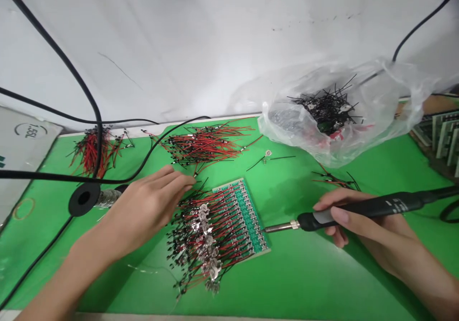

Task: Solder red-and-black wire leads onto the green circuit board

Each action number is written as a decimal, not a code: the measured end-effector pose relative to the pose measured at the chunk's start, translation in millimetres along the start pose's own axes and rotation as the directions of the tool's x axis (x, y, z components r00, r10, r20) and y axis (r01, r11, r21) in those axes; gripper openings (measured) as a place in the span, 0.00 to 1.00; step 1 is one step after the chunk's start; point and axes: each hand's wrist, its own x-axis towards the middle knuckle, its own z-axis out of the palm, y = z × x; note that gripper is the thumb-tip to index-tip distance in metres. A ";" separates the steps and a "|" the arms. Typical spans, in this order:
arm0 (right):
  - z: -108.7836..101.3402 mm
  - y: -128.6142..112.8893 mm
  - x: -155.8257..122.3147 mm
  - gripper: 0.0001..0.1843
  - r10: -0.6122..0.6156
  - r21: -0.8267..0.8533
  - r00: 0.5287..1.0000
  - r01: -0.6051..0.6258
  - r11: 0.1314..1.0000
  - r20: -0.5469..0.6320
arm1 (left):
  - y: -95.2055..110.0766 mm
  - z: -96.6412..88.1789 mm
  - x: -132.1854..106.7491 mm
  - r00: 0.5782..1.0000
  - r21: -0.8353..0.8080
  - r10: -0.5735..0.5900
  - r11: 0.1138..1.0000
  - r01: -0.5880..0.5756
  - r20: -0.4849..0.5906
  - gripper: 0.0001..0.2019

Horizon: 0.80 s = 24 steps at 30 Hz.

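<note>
My right hand (366, 220) holds a black soldering iron (376, 205) like a pen. The iron's metal tip points left and meets or nearly meets the right edge of a green circuit board panel (251, 215). Rows of red and black wires (229, 235) run left from the panel, with small silvery discs (206, 235) lying among them. My left hand (154, 196) is closed above the panel's upper left, fingertips pressed together beside a red wire from the loose pile (208, 144). What those fingers pinch is hidden.
A solder spool (86, 199) stands left, partly behind my left hand. Black cables (68, 175) cross the left side. Another wire bundle (93, 151) lies at back left. A clear plastic bag (308, 134) of black wires sits at back right, near stacked boards (442, 139).
</note>
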 end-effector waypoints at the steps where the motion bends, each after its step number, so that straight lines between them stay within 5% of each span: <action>1: 0.2 -0.1 0.0 0.18 -0.002 -0.005 1.000 0.002 1.000 -0.001 | 3.7 2.3 0.0 0.999 -0.011 -0.047 0.999 0.047 0.011 0.12; 9: -0.6 -1.0 -0.6 0.18 -0.011 -0.002 1.000 0.011 1.000 -0.016 | 40.4 24.9 5.2 0.991 -0.212 -0.126 0.968 0.131 0.039 0.11; 14: 0.0 -2.5 -3.9 0.16 -0.004 0.008 1.000 0.004 1.000 -0.019 | 33.7 22.4 15.2 0.980 -0.353 -0.198 0.915 0.194 0.027 0.09; 18: 2.1 -4.1 -5.8 0.16 -0.013 0.006 1.000 0.013 1.000 -0.024 | 16.3 20.3 26.6 0.930 -0.167 -0.334 0.936 0.309 -0.152 0.09; 24: 0.8 -4.2 -4.0 0.15 -0.010 0.025 1.000 0.010 1.000 -0.003 | 7.1 29.5 34.2 0.926 -0.019 -0.344 0.938 0.345 -0.156 0.09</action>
